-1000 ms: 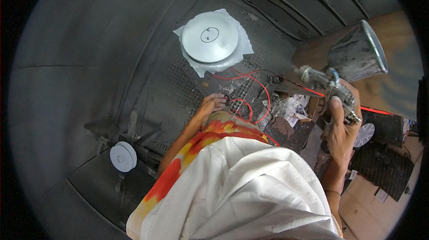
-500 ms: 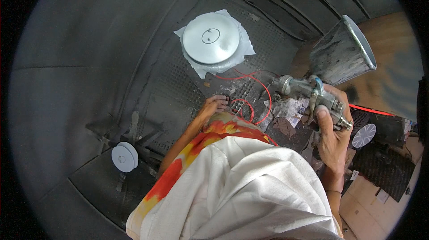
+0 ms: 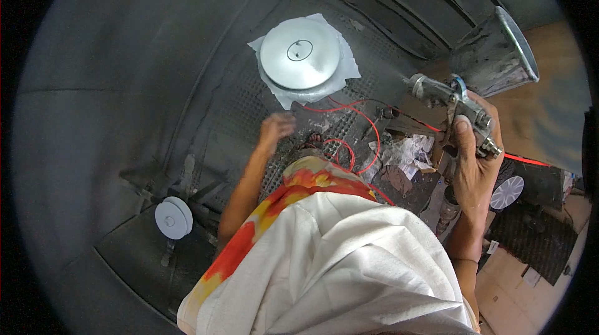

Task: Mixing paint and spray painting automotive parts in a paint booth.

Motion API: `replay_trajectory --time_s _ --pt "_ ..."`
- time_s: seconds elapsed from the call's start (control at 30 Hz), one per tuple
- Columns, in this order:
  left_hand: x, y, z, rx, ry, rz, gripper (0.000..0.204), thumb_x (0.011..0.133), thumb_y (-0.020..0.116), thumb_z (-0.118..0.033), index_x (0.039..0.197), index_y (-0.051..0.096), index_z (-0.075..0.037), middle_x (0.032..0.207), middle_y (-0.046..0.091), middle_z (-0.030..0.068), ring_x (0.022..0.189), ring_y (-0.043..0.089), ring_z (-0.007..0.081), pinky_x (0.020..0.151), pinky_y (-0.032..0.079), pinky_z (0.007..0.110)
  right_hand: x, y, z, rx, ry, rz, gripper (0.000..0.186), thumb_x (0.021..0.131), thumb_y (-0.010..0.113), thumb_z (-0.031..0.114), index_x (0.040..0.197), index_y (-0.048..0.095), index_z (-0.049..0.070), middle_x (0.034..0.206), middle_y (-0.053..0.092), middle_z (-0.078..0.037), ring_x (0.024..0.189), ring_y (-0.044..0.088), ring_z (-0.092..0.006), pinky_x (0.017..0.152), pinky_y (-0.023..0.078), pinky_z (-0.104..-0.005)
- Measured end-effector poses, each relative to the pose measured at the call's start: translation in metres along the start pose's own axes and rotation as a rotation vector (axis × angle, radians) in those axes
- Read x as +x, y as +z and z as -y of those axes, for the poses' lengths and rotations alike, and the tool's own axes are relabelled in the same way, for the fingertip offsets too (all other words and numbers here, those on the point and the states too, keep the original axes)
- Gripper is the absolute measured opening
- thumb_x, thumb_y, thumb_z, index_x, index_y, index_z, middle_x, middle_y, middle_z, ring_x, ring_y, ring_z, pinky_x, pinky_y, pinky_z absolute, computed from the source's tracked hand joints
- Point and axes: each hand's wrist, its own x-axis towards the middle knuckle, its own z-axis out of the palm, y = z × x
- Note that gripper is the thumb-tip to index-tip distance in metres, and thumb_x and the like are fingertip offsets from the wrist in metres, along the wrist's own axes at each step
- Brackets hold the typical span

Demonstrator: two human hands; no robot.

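A spray gun (image 3: 458,101) with a paint-smeared metal cup (image 3: 490,54) is gripped in my right hand (image 3: 474,147), thumb on its body, and a faint mist shows at its nozzle. My left hand (image 3: 277,126), smeared by motion, is raised at the middle, just below the large round white disc (image 3: 299,66). Whether it holds anything is unclear. That disc lies on white sheets (image 3: 346,66) on the dark perforated floor and has a small ringed centre with studs.
Dark booth walls (image 3: 106,85) surround me. A smaller white disc (image 3: 173,217) sits on a metal stand (image 3: 187,179) at lower left. A red hose (image 3: 374,141) loops over the floor. Crumpled paper (image 3: 409,151), a wooden panel (image 3: 549,98) and a silver wheel-shaped piece (image 3: 507,191) are at right.
My left hand has moved upward from beside my leg. My right hand with the spray gun shifted left, then back right and a little higher.
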Motion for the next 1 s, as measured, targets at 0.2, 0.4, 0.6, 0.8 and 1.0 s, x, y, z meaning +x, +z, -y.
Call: replay_trajectory --time_s 0.2,0.4,0.6,0.8,1.0 --pt "0.028 -0.021 -0.100 -0.450 0.244 -0.015 0.059 0.099 0.036 -0.041 0.133 0.043 0.007 0.130 0.052 0.0193 0.119 0.052 0.0292 0.102 0.042 0.042 -0.007 0.002 0.006 0.065 0.051 0.038 0.028 0.097 0.060 0.017 0.118 0.059 0.000 0.099 0.063 -0.004 0.086 0.056 -0.0082 0.079 0.046 -0.0233" --pt "0.031 -0.006 -0.110 -0.571 0.220 0.053 0.059 0.097 0.037 -0.042 0.131 0.041 0.006 0.123 0.052 0.0166 0.116 0.049 0.0278 0.105 0.035 0.040 -0.006 0.010 0.009 0.168 0.090 0.125 0.026 0.096 0.059 0.011 0.118 0.057 -0.001 0.094 0.063 -0.003 0.079 0.057 -0.0075 0.072 0.049 -0.0231" --pt "-0.004 0.021 -0.073 -0.636 0.204 0.040 0.027 0.093 0.042 -0.023 0.106 0.051 -0.002 0.106 0.056 0.0124 0.116 0.053 0.0299 0.107 0.038 0.045 0.011 -0.006 -0.005 -0.068 -0.008 -0.035 0.025 0.096 0.058 0.011 0.119 0.057 0.000 0.097 0.062 -0.004 0.082 0.056 -0.0081 0.074 0.047 -0.0228" --pt "-0.036 0.068 -0.058 -0.457 0.124 0.306 0.038 0.088 0.046 -0.010 0.124 0.049 0.005 0.131 0.052 0.0190 0.129 0.046 0.0321 0.108 0.039 0.048 0.020 0.015 0.009 -0.015 0.102 0.090 0.024 0.096 0.059 0.011 0.118 0.058 0.001 0.095 0.061 -0.002 0.081 0.054 -0.0068 0.074 0.046 -0.0225" --pt "-0.018 0.064 -0.024 -0.280 -0.042 0.332 0.046 0.090 0.044 -0.006 0.134 0.046 0.006 0.138 0.049 0.0204 0.126 0.049 0.0304 0.106 0.041 0.044 0.005 0.026 0.019 0.143 0.230 0.122 0.029 0.094 0.062 0.016 0.118 0.058 0.001 0.096 0.062 -0.003 0.082 0.055 -0.0065 0.074 0.046 -0.0220"
